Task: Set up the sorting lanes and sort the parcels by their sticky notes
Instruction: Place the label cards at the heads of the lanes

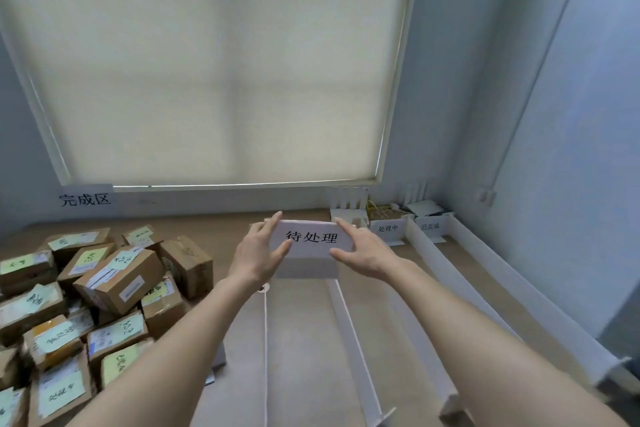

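Observation:
A folded white sign card (311, 240) printed 待处理 is lifted above the brown table. My left hand (258, 253) pinches its left edge between thumb and fingers. My right hand (360, 251) holds its right edge the same way. Two smaller sign cards, 处理中 (388, 229) and 已完成 (430, 227), stand at the far ends of the white lane dividers (353, 329) on the right. A heap of cardboard parcels (117, 284) with yellow-green sticky notes lies at the left.
A paper label 完成区 (86, 199) is stuck on the wall below the window blind (214, 62). A blind cord (266, 350) hangs down mid-table. A white rack (348, 205) and small clutter sit in the far right corner. The right wall runs close beside the lanes.

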A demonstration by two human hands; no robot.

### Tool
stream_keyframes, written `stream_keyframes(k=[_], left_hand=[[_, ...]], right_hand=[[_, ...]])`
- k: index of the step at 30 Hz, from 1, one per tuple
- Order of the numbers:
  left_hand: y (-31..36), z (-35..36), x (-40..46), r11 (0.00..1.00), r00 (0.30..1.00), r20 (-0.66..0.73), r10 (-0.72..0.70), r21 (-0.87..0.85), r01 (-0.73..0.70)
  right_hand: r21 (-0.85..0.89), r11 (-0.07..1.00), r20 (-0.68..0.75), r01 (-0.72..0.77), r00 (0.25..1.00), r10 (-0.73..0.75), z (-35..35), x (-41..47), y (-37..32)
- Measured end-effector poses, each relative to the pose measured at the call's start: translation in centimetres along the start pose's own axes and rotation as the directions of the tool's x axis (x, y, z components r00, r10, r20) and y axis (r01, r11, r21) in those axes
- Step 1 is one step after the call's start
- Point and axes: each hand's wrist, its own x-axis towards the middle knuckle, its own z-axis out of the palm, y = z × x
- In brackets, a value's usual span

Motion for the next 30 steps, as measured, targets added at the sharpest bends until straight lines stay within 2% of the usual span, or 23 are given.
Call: stream_keyframes(k=[7,13,21,30], left_hand=[[12.3,4.8,-0.4,0.990,0.991,-0.014,0.135,-0.033,-0.136],[17.8,8.3,1.2,0.984,0.984,0.011,0.177,-0.036,-0.177],[19.9,14.0,7.5,0.982,0.981,0.049,0.189,-0.028,-0.188],[17.8,20.5,16.9,0.990,0.989,0.070,0.128,-0.076,-0.123]], right_hand=[[0.022,0.999,-0.096,-0.044,0.994,0.045,-8.9,-5.8,9.2],[0.022,0.999,-0.130,-0.041,0.990,0.044,-12.8,-7.0,14.3],[0.013,0.995,-0.124,-0.097,0.987,0.097,-14.4,-2.3,20.2],[-0.054,0.991,-0.059,-0.119,0.991,0.116,-15.1,9.0,24.7]])
